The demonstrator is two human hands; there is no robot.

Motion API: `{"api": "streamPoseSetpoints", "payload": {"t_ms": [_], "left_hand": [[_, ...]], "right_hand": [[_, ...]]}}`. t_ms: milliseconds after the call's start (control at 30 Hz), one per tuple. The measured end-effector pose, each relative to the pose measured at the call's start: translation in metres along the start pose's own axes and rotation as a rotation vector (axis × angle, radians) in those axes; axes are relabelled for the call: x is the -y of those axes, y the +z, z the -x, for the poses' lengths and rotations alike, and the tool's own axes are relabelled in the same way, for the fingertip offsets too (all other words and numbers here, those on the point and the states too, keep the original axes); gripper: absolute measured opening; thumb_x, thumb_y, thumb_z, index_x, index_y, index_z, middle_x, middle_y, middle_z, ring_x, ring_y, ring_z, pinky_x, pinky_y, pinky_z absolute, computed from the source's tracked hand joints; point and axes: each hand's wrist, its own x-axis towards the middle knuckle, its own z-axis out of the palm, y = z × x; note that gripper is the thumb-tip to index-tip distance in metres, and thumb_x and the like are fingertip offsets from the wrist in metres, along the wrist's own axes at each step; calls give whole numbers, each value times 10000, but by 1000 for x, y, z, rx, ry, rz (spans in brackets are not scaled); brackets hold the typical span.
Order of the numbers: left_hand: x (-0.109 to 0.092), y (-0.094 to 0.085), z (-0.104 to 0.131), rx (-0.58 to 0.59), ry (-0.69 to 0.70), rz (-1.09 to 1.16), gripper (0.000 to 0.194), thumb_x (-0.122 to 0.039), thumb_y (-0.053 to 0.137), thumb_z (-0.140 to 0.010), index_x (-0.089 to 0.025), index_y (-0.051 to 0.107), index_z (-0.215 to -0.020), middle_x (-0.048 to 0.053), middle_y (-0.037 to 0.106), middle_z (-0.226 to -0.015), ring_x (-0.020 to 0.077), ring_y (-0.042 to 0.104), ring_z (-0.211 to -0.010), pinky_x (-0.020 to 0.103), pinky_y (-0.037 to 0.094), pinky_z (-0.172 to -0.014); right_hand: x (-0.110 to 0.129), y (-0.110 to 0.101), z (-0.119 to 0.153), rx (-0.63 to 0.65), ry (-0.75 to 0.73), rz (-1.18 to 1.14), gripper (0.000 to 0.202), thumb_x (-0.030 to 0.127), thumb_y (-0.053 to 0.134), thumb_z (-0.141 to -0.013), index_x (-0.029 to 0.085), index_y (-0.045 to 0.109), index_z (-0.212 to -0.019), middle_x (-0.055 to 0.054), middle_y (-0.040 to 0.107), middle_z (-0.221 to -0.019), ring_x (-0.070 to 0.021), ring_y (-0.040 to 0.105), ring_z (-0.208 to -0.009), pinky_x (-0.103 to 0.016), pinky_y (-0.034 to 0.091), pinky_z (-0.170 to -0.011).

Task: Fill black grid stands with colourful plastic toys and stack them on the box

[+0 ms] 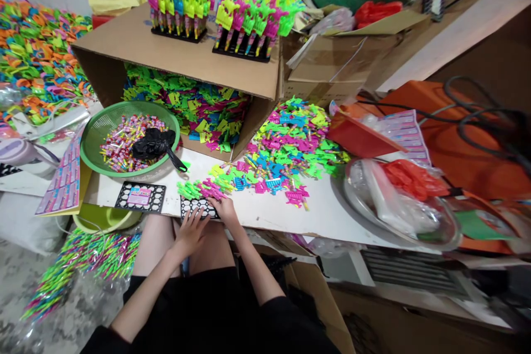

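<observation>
A black rack with round holes [188,207] lies at the table's front edge, with green and pink plastic pieces [199,189] along its far side. My left hand [193,230] rests on the rack with its fingers spread, holding nothing. At the rack's right end, my right hand [224,210] has its fingers on a pink piece. To the left lies a second black rack [156,198] bearing a printed pink card [139,196]. A loose pile of colourful pieces [290,138] spreads over the table to the right.
A green basket [88,149] holds small tubes and a black bag. Behind, a cardboard box [112,38] full of pieces carries two filled racks [178,5]. On the right are a metal bowl [450,227] with plastic bags and an orange chair [460,149].
</observation>
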Motion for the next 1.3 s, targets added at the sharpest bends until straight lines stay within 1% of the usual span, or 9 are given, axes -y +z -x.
{"api": "streamPoseSetpoints", "payload": {"t_ms": [233,433,500,567,700,867,1067,1200,1300], "left_hand": [[0,1,1,-24,1,-17,646,-325,522,-875,-225,271,-1461,115,194,-1561,299,154,-1440,512,156,-1151],[1,5,2,-37,7,-20,656,-325,522,-871,-221,265,-1465,115,200,-1559,299,139,-1443,515,152,-1151],[1,5,2,-46,9,-22,662,-326,525,-868,-224,261,-1467,111,201,-1559,298,135,-1444,513,152,-1152],[1,5,2,-58,13,-22,672,-325,527,-867,-227,250,-1470,109,193,-1561,296,131,-1445,510,153,-1153],[1,5,3,-71,19,-20,672,-332,528,-867,-227,248,-1470,109,181,-1564,300,136,-1443,508,158,-1152],[0,4,3,-67,13,-11,648,-338,514,-876,-226,263,-1463,110,191,-1561,299,141,-1442,507,154,-1153],[0,1,2,-9,-8,11,626,-289,507,-877,-230,278,-1456,110,209,-1557,291,145,-1443,515,163,-1150],[0,0,1,14,-22,19,637,-265,520,-866,-233,280,-1455,110,217,-1554,289,145,-1443,522,163,-1147],[1,0,1,1,-18,21,644,-271,524,-865,-240,274,-1457,107,216,-1555,286,152,-1442,520,158,-1149]], "right_hand": [[-4,5,3,-10,24,2,233,358,575,-834,184,727,-872,-65,734,-748,-222,697,-656,-295,533,-628],[-3,5,6,-49,-12,41,284,429,560,-834,196,722,-829,-46,713,-687,-204,646,-587,-293,505,-607],[-4,5,5,-73,-26,46,302,447,555,-833,193,716,-859,-47,717,-721,-205,643,-620,-300,506,-649],[-5,5,4,-95,-72,47,308,444,549,-837,190,706,-916,-60,727,-826,-216,657,-733,-310,505,-725],[-8,5,-1,-58,-148,100,273,383,544,-852,190,699,-968,-84,714,-972,-230,646,-909,-317,482,-821],[-6,3,-7,16,-129,258,222,312,529,-874,189,714,-885,-89,716,-935,-224,644,-875,-306,475,-800],[11,-4,-7,97,-78,432,220,316,526,-903,200,707,-952,-83,721,-939,-211,653,-863,-268,458,-765],[14,0,-3,81,-71,482,226,318,510,-916,196,695,-960,-74,715,-935,-193,653,-829,-249,452,-737],[12,6,1,21,-101,488,240,332,495,-920,190,687,-946,-72,705,-933,-187,648,-832,-248,453,-751]]}}
